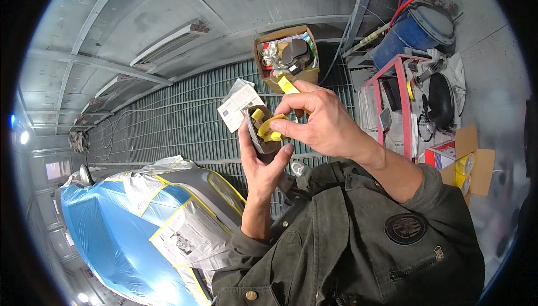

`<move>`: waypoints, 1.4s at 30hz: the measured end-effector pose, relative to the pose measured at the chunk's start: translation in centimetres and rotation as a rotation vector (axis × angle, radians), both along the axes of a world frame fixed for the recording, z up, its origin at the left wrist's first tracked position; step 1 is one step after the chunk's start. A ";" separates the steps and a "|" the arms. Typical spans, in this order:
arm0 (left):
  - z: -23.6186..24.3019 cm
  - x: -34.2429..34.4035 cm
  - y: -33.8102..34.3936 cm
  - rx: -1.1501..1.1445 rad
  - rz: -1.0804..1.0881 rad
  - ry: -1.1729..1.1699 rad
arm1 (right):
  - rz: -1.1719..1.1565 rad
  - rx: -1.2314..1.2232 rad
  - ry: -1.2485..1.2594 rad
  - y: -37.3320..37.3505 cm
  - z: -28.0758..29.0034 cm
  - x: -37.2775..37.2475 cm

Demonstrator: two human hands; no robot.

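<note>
My left hand [261,172] is wrapped round a small grey hollow car part [268,147], thumb along its near side. Pieces of yellow masking tape [271,125] stick in and across the part's opening. Over it, my right hand [322,116] is closed, with finger and thumb pinching the tape at the part's right side. A loose yellow tape end [287,85] stands up past its forefinger. The palm side of my right hand is hidden.
A cardboard box [305,76] of scraps stands ahead on the grated floor [185,110], beside papers [238,107]. To the left is a car masked with blue film [120,222] and newspaper. At right are a red-framed cart [386,73], a blue drum [400,40] and an open carton [481,171].
</note>
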State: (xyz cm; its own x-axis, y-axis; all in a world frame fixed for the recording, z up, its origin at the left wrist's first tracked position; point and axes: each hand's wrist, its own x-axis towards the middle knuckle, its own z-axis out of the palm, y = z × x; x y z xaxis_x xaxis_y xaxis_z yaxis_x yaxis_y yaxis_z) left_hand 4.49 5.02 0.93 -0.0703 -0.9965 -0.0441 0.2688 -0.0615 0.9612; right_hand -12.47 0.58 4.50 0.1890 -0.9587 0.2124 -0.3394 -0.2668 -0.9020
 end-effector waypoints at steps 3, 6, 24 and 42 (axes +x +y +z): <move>0.0 0.0 0.1 -0.019 -0.004 0.004 | 0.015 0.018 -0.008 -0.1 0.1 0.3; -0.1 -0.1 -0.1 -0.040 -0.021 0.011 | 0.007 0.009 -0.022 -0.1 0.0 0.8; -0.4 0.1 -0.4 -0.113 -0.007 -0.207 | -0.057 0.015 0.120 -1.1 0.4 1.5; 0.2 0.3 -0.7 0.094 0.057 0.021 | 0.103 0.233 -0.180 -2.0 -0.1 0.3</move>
State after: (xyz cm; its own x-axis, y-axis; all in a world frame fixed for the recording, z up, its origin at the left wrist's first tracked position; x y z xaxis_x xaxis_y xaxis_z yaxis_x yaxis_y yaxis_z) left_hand 4.75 4.35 1.11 -0.0154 -0.9904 -0.1371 0.2948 -0.1355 0.9459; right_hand -12.19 -1.43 4.41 0.2670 -0.9633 0.0285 -0.1502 -0.0708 -0.9861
